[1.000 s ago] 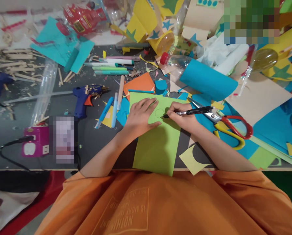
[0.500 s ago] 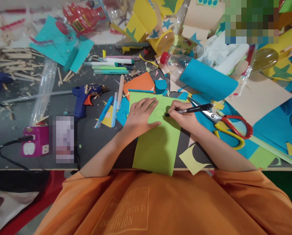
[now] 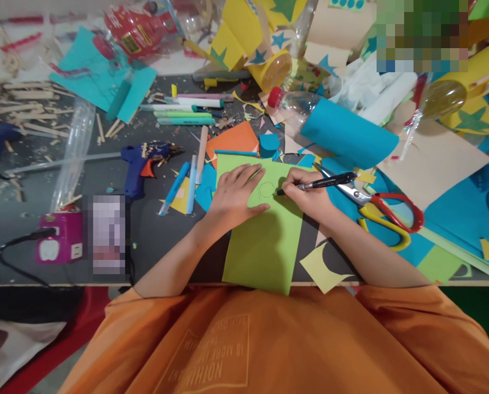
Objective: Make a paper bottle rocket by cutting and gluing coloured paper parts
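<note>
Your left hand (image 3: pixel 234 194) lies flat and open on the green paper (image 3: pixel 256 257), which rests on the desk (image 3: pixel 162 241) in front of you, its near end reaching past the edge. Your right hand (image 3: pixel 306 194) grips the black pen (image 3: pixel 330 180), tip just beside a thin, rounded pen outline (image 3: pixel 266 190). You have scissors (image 3: pixel 386 213) lying right of that hand, near your forearm.

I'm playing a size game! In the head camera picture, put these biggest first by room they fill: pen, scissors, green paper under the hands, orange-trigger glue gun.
Largest to smallest:
1. Green paper
2. Scissors
3. Glue gun
4. Pen, long but very thin
</note>
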Action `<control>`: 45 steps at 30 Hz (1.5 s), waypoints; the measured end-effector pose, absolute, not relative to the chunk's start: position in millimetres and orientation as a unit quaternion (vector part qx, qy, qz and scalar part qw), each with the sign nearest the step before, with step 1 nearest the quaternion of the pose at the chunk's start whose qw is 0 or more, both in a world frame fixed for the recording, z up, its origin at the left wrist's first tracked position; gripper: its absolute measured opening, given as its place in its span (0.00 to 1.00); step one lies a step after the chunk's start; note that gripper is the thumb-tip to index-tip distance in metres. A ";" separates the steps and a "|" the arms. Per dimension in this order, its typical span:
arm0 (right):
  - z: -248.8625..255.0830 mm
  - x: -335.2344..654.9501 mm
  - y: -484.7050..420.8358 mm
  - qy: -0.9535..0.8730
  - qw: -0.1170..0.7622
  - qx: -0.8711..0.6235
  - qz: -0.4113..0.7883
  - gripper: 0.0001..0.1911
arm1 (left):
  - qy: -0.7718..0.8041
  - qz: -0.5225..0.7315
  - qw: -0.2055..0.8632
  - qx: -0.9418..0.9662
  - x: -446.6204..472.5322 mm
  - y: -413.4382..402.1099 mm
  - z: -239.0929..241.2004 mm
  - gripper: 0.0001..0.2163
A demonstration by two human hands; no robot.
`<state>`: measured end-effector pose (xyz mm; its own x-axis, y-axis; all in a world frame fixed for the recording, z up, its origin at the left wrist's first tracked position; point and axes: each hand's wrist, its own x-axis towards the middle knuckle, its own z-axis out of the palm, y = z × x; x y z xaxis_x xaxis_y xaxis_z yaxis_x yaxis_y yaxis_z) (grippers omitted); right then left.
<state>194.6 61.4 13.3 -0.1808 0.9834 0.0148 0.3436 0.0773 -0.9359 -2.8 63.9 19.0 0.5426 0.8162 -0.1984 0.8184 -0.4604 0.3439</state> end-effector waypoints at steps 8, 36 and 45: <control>13.2 194.3 61.8 -0.619 0.383 -0.536 0.427 0.12 | 0.477 0.006 0.200 0.856 -3.8 63.4 15.9 0.33; 12.1 194.6 52.8 -0.553 0.393 -0.501 0.537 0.15 | 0.477 -0.022 0.236 0.846 -5.6 63.2 23.3 0.38; 12.3 189.6 53.9 -0.593 0.315 -0.543 0.504 0.13 | 0.479 -0.042 0.248 0.841 -6.2 66.5 25.9 0.42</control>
